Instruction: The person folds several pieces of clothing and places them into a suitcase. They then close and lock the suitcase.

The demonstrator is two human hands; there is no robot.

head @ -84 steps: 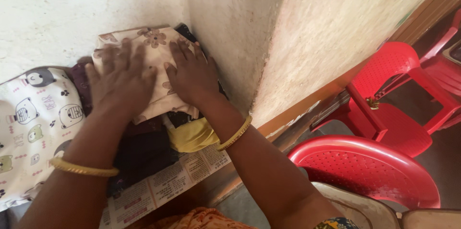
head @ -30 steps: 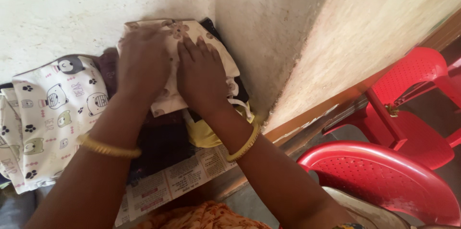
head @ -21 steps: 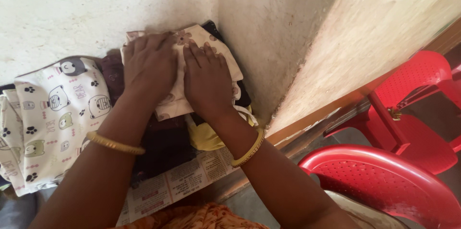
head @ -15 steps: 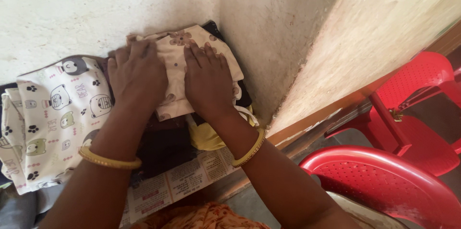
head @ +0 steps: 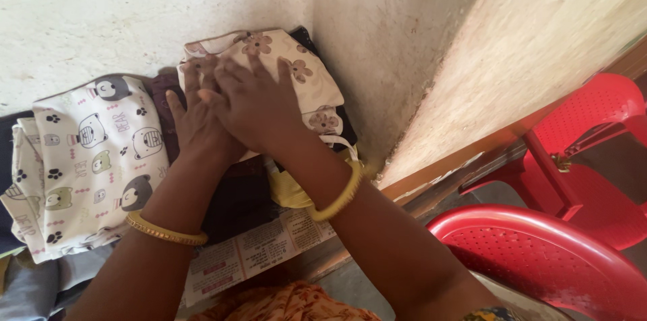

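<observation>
Nearest the camera, a patch of orange patterned clothing (head: 283, 301) sits at the bottom edge, and to its right curves the rim of a red plastic chair (head: 539, 253). Both forearms reach away from there, each with a gold bangle (head: 165, 230) at the wrist. Under the wrists lies a sheet of printed newspaper (head: 256, 253) lining the shelf, with a yellow cloth (head: 290, 189) bunched just below the heel of the right hand and a dark garment (head: 236, 200) beneath the left wrist. The left hand (head: 199, 122) lies flat, palm down, fingers stretched out and slightly spread, gripping nothing. The right hand (head: 259, 102) overlaps it, its fingers also flat and extended, pressing rather than holding; its thumb side covers part of the left hand's knuckles. Both sets of fingertips rest on the folded cream cloth with brown flowers (head: 290, 68), which tops a small pile in the corner. The cloth's long axis runs from the fingertips' upper left down toward the right of the right wrist, its far short end pointing at the back wall. To the left of the left hand's fingers, just beside the pile, lies a white cloth printed with cartoon bears (head: 87, 159). Beyond the fingertips rises the rough plaster wall (head: 155, 4), and to the right of the fingers a side wall (head: 377, 45) closes the corner.
</observation>
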